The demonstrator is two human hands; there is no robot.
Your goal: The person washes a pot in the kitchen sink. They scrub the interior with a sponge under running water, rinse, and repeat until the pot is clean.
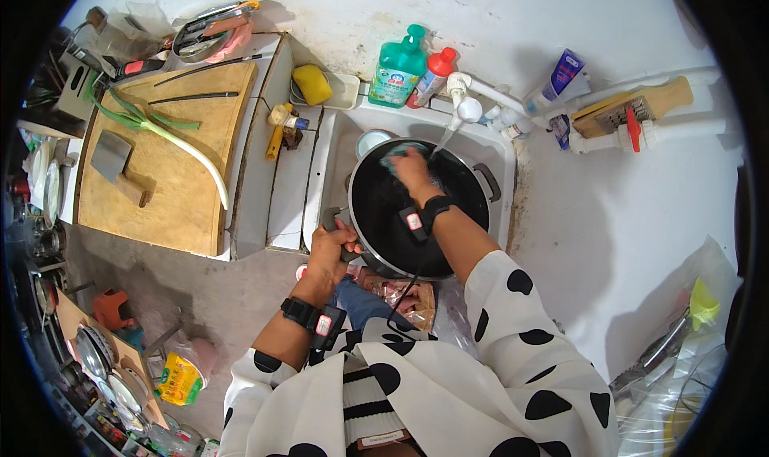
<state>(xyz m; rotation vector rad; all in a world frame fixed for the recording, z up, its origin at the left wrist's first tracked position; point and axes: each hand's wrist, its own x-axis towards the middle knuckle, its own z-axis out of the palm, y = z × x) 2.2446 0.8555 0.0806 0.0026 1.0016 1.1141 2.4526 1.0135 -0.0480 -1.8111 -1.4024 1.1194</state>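
A black two-handled pan [378, 216] rests tilted in the white sink [327, 150]. My left hand [332, 247] grips the pan's near-left handle [332, 218]. Inside the pan, my right hand [413, 171] presses a green scouring cloth [396, 153] against the far inner wall. Water [443, 140] runs from the white plastic tap [467, 110] into the pan, just right of my right hand. The pan's second handle [488, 182] juts out on the right, free of my hands. Part of the cloth is hidden under my fingers.
Behind the sink stand a green pump bottle [398, 69] and a red-capped bottle [434, 75]. A yellow sponge [312, 84] sits at the back left. On the left, a wooden cutting board [180, 216] bears a cleaver [112, 156], a leek [189, 147] and chopsticks [192, 98].
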